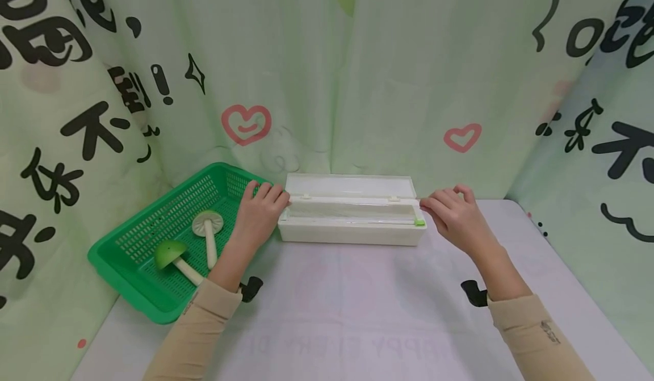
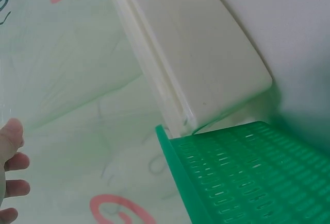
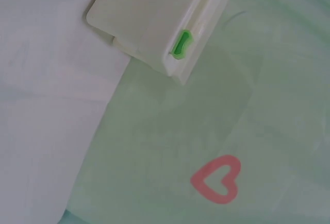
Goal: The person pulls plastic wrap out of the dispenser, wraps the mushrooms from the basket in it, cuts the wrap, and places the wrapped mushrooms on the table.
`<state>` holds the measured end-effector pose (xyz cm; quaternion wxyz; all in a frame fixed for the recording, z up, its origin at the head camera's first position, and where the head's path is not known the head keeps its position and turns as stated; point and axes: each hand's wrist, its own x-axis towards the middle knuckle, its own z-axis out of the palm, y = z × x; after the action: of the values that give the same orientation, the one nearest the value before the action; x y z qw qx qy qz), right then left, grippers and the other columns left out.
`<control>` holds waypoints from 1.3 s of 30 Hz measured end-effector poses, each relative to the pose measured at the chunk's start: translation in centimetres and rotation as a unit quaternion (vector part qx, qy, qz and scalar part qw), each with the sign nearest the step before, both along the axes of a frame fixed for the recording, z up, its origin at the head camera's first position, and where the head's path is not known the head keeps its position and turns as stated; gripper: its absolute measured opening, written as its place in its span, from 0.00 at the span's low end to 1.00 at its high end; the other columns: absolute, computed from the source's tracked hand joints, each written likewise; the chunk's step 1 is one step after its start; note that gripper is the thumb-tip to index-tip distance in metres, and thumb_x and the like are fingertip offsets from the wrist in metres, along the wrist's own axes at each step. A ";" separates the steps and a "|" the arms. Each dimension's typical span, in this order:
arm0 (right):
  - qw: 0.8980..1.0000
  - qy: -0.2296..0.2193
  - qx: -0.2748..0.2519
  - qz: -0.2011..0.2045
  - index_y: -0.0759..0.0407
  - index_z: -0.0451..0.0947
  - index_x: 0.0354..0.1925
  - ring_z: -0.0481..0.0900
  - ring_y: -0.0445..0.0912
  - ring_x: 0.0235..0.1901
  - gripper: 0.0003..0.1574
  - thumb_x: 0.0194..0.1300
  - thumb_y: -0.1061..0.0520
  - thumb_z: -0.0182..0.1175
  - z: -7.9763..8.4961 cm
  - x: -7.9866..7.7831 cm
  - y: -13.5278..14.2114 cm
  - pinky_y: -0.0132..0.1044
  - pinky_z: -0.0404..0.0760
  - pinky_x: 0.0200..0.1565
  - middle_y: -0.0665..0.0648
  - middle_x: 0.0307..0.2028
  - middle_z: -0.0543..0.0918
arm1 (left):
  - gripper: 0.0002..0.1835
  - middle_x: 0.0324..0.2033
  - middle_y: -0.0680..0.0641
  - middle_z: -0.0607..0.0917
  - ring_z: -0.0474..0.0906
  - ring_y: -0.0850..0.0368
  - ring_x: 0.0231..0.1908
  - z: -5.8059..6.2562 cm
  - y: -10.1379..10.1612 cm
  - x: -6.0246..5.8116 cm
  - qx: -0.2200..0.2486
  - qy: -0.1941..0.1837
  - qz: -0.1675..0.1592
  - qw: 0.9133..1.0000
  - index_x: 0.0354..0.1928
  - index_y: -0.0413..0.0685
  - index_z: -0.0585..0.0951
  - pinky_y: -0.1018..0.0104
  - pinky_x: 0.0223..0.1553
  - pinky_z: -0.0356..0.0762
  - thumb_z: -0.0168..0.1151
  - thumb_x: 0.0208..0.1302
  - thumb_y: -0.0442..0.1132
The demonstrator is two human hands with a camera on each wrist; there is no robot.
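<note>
A white cling film dispenser box (image 1: 352,234) stands at the back of the table with its lid (image 1: 351,185) tipped back. Clear cling film (image 1: 352,210) shows in its opening. Beside the box's left end, my left hand (image 1: 259,213) pinches with thumb and fingers at what looks like the film's edge; the film is too clear to trace. My right hand (image 1: 452,213) pinches likewise by the right end. A green slider (image 3: 182,44) sits at the box's right end. Part of the left hand (image 2: 11,167) enters the left wrist view; the right wrist view shows no hand.
A green basket (image 1: 128,230) stands at the left, touching or close to the box. In it lie a green-capped toy mushroom (image 1: 171,253) and a pale-capped one (image 1: 208,224). A pale green printed curtain (image 1: 388,86) rises behind the white-covered table (image 1: 347,313).
</note>
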<state>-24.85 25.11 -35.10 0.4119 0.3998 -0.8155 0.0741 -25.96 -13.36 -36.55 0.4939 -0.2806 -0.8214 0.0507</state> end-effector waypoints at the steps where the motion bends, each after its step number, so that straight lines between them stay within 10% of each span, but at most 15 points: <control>1: 1.000 0.004 0.002 0.000 0.61 0.75 0.34 0.72 0.51 0.29 0.28 0.72 0.46 0.35 0.0 0.1 0.0 0.54 0.63 0.43 0.56 0.26 0.76 | 0.26 0.25 0.46 0.74 0.70 0.50 0.29 0.0 0.0 0.1 0.000 0.001 -0.001 1.000 0.25 0.42 0.72 0.54 0.43 0.67 0.28 0.74 0.46; 39: 0.998 0.062 0.018 0.012 0.64 0.77 0.33 0.73 0.52 0.27 0.23 0.73 0.53 0.40 2.1 2.6 -0.6 0.54 0.63 0.40 0.57 0.25 0.77 | 0.24 0.28 0.45 0.77 0.71 0.49 0.32 2.2 -0.5 2.1 0.009 0.019 0.001 1.000 0.26 0.42 0.76 0.52 0.43 0.66 0.34 0.72 0.47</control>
<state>-22.22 24.49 -33.05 0.4537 0.4210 -0.7844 0.0396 -23.86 -13.86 -34.32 0.5115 -0.2745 -0.8128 0.0488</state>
